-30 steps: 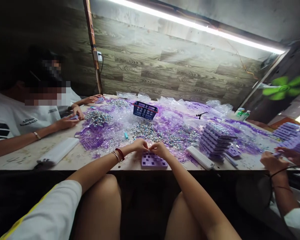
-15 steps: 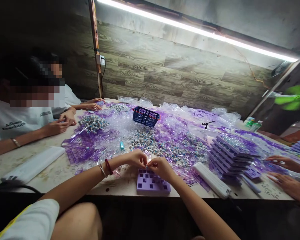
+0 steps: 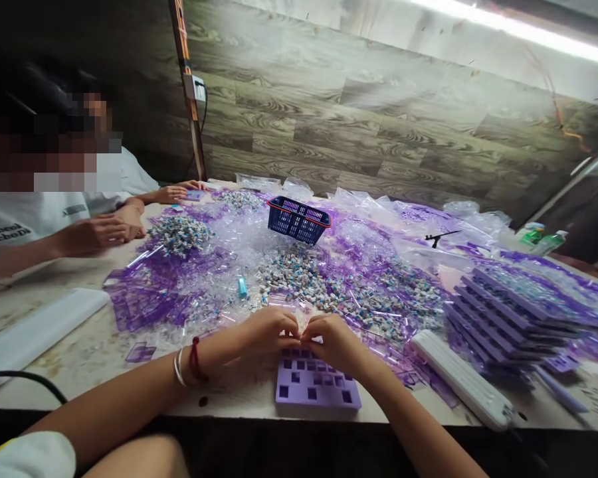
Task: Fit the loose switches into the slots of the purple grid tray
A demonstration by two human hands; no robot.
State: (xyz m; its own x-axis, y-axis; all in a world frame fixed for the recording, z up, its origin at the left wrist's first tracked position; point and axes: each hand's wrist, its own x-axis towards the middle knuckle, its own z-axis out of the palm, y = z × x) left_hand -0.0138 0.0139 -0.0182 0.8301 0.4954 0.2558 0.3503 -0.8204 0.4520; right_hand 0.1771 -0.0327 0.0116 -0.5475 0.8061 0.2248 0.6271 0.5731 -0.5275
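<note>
My left hand (image 3: 268, 330) and my right hand (image 3: 335, 342) meet fingertip to fingertip just above the far edge of a purple tray with square holes (image 3: 316, 392). Both are curled into a pinch. Whatever sits between the fingers is too small to make out. Red and silver bracelets ring my left wrist (image 3: 187, 362). Right behind my hands spreads a heap of small grey and blue parts (image 3: 329, 285) on clear plastic.
A blue basket (image 3: 298, 220) stands mid-table. Stacked purple trays (image 3: 508, 315) sit at the right, beside a white bar (image 3: 461, 378). Another white bar (image 3: 34, 328) lies left. Clear purple pieces (image 3: 154, 285) are scattered. People at the left work with their hands (image 3: 97, 232).
The view has dipped and drawn closer to the table. My hands stay pinched together over the purple tray. The hands of the person at the right have left the view.
</note>
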